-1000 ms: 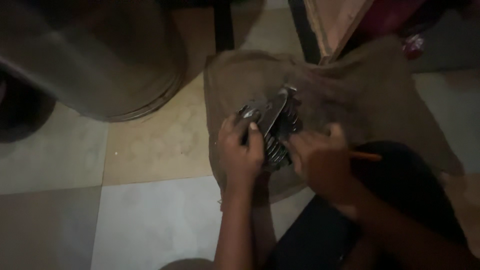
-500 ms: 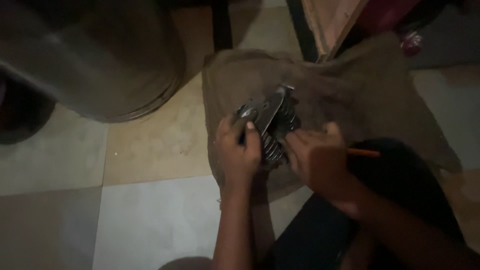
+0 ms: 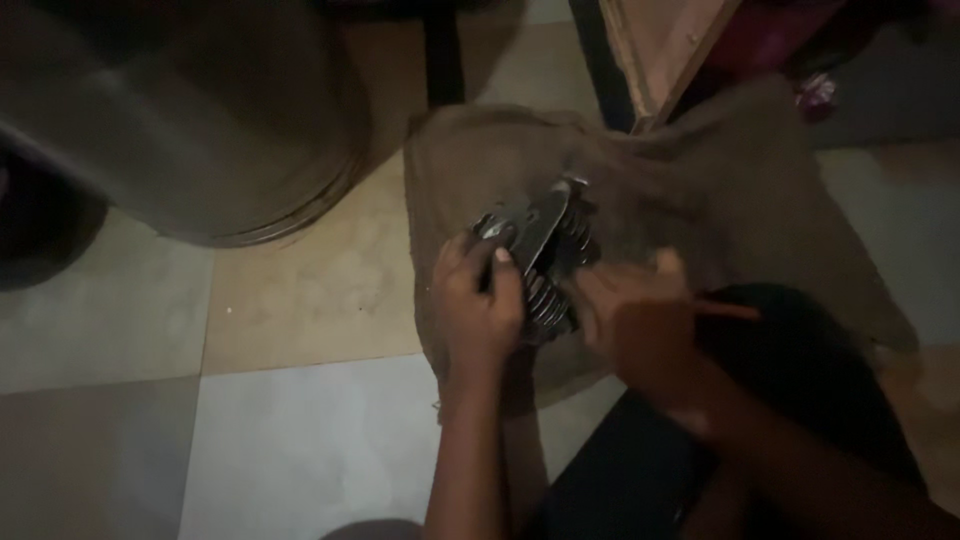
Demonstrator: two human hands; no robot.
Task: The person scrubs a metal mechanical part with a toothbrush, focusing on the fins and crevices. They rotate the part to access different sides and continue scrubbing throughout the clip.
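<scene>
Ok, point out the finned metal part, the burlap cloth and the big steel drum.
finned metal part (image 3: 545,262), head view, on its ribbed side.
burlap cloth (image 3: 720,190), head view, bare upper right area.
steel drum (image 3: 190,130), head view, curved wall.

You are looking at a dull grey, finned metal part (image 3: 540,255) with silvery glints along its ribs. Under it lies coarse brown sackcloth (image 3: 700,190), plain and unpatterned. The floor (image 3: 300,300) is a check of large tiles, pale grey beside tan. A big drum (image 3: 190,110) shows brushed steel grey. A thin orange stick (image 3: 735,310) crosses black fabric (image 3: 800,370).
</scene>
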